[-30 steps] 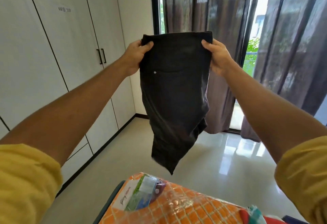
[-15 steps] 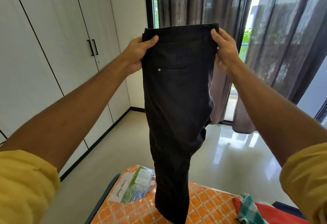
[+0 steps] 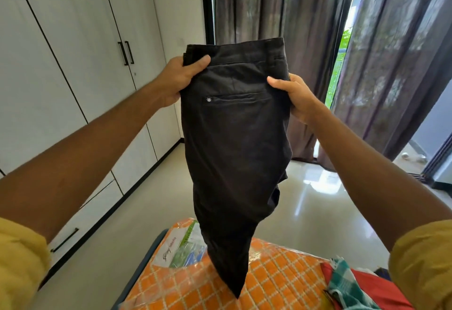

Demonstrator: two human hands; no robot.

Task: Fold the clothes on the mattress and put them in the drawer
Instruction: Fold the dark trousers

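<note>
Black trousers [image 3: 232, 138] held up in both hands over the mattress [image 3: 276, 278].

Wardrobe [image 3: 73, 65] at left: doors closed, lower drawer [image 3: 80, 224] closed, contents not visible. Mattress in clear plastic wrap, orange check; a folded leaflet [image 3: 181, 246] sits inside the wrap at its corner. Red cloth [image 3: 367, 285] and green checked cloth [image 3: 344, 278] lie on the mattress at right. Left hand [image 3: 181, 79] grips the waistband corner, thumb over the front. Right hand [image 3: 296, 96] pinches the opposite edge lower down, below the waistband. Trousers hang between the hands, back pocket facing the camera, legs doubled together; the lower tip hangs in front of the mattress, contact unclear. Dark curtains [image 3: 305, 28] behind.
</note>
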